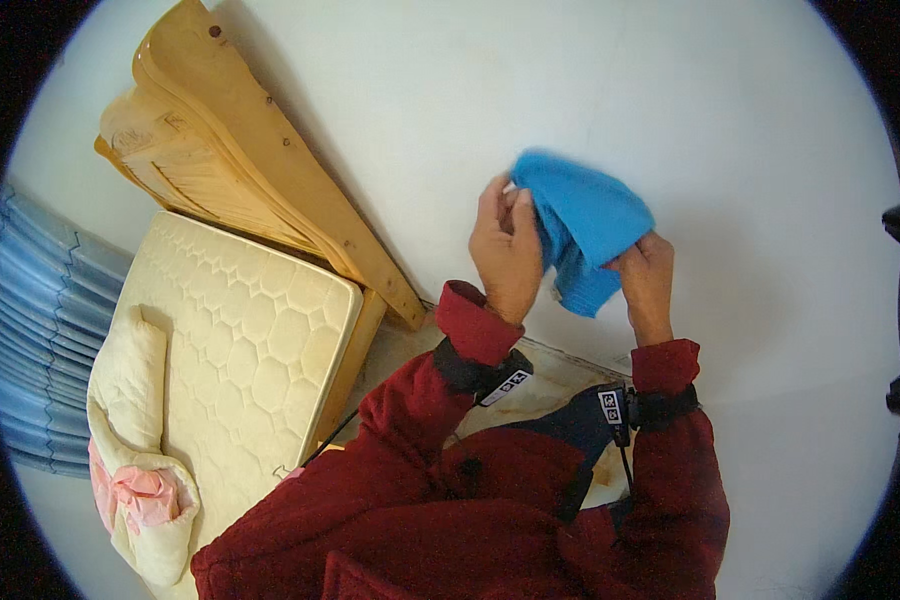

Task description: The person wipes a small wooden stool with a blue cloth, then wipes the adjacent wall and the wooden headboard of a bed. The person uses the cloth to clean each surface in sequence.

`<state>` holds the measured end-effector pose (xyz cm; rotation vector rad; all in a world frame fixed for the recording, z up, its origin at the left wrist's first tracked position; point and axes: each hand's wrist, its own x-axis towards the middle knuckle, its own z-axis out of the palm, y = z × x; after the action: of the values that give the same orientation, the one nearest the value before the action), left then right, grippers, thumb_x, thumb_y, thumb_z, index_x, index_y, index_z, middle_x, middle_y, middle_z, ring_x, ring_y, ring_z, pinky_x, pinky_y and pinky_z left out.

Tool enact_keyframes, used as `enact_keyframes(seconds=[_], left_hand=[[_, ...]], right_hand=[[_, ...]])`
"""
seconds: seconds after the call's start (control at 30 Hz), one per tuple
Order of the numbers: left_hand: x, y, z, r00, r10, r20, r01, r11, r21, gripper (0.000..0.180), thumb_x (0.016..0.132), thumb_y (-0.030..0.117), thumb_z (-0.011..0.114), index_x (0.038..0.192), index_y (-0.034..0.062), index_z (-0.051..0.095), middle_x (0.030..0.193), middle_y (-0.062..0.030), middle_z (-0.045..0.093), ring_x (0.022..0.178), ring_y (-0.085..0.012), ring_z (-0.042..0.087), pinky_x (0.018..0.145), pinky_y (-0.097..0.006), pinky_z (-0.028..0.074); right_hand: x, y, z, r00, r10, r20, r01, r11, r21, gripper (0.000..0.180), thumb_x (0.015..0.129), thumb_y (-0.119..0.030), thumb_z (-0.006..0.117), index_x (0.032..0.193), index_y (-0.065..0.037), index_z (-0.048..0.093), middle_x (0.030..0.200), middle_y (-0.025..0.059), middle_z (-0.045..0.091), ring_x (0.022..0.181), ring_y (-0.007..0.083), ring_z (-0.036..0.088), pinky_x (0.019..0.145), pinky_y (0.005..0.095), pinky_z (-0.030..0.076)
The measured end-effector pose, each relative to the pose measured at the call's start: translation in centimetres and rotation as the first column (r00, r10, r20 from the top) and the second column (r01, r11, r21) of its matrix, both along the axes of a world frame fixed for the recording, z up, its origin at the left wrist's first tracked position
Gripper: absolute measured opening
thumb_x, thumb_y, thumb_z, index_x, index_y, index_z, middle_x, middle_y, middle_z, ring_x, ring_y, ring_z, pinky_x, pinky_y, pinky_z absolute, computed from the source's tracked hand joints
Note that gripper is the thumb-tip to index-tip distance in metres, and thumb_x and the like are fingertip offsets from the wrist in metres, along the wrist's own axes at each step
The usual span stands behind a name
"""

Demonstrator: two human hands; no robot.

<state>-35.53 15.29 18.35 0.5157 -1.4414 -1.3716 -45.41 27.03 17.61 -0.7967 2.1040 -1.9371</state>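
Observation:
A bright blue cloth, perhaps a towel, is held up in front of the white wall. My left hand pinches its left upper corner between thumb and fingers. With my right hand I grip the cloth's lower right edge, fingers closed. Between the hands the cloth is folded over, and a lower flap hangs down beside my right hand. It looks slightly blurred along its upper edge. Both my sleeves are dark red, with a black strapped device on each wrist.
To the left is a bed with a cream quilted mattress and a wooden headboard. A cream rolled quilt and a pink cloth lie on it. Blue curtains hang at the far left. The white wall stands close ahead.

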Motion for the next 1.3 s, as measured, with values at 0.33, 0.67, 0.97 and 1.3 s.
enact_keyframes(seconds=[0.33, 0.67, 0.97, 1.3], left_hand=[[-3.0, -0.1, 1.1, 0.986, 0.128, 0.103, 0.011, 0.576, -0.818, 0.094, 0.078, 0.027, 0.070, 0.146, -0.0007, 0.011, 0.150, -0.0303, 0.010, 0.137, -0.0510, 0.012, 0.110, -0.058, 0.014], [-15.0, -10.7, 14.9, 0.950, 0.097, -0.298, -0.304, 0.054, -0.951, 0.078, 0.082, 0.047, 0.062, 0.144, 0.0112, 0.032, 0.152, -0.0176, 0.022, 0.137, -0.0428, 0.022, 0.107, -0.058, 0.020], [-24.3, -2.5, 15.5, 0.990, 0.080, -0.113, -0.083, -0.308, -0.948, 0.079, 0.072, 0.031, 0.075, 0.138, 0.0038, 0.040, 0.146, -0.0175, 0.033, 0.133, -0.0332, 0.034, 0.110, -0.043, 0.027], [-30.1, -2.7, 9.7, 0.946, 0.230, 0.227, 0.316, -0.507, -0.802, 0.080, 0.081, 0.031, 0.068, 0.144, 0.0026, 0.028, 0.153, -0.0169, 0.018, 0.140, -0.0341, 0.019, 0.115, -0.047, 0.016]], right_hand=[[1.0, 1.5, 2.7, 0.989, -0.060, -0.138, 0.071, 0.995, 0.072, 0.024, 0.085, -0.015, 0.061, 0.103, 0.001, 0.061, 0.090, 0.0127, 0.066, 0.081, 0.0166, 0.061, 0.074, 0.0326, 0.049], [-0.9, 3.7, -3.8, 0.941, -0.142, 0.307, 0.168, 0.984, -0.059, 0.031, 0.092, -0.026, 0.058, 0.107, 0.001, 0.063, 0.092, 0.0096, 0.069, 0.078, 0.0141, 0.064, 0.064, 0.0262, 0.052], [-1.6, 4.2, -8.0, 0.892, -0.082, 0.444, 0.078, 0.997, 0.027, 0.033, 0.094, -0.027, 0.053, 0.097, 0.004, 0.063, 0.083, 0.0099, 0.070, 0.067, 0.0147, 0.066, 0.057, 0.0280, 0.053], [-1.8, 8.5, -10.5, 0.777, -0.215, 0.591, 0.392, 0.900, -0.188, 0.029, 0.096, -0.026, 0.052, 0.100, 0.000, 0.064, 0.087, 0.0088, 0.069, 0.068, 0.0123, 0.063, 0.059, 0.0255, 0.052]])
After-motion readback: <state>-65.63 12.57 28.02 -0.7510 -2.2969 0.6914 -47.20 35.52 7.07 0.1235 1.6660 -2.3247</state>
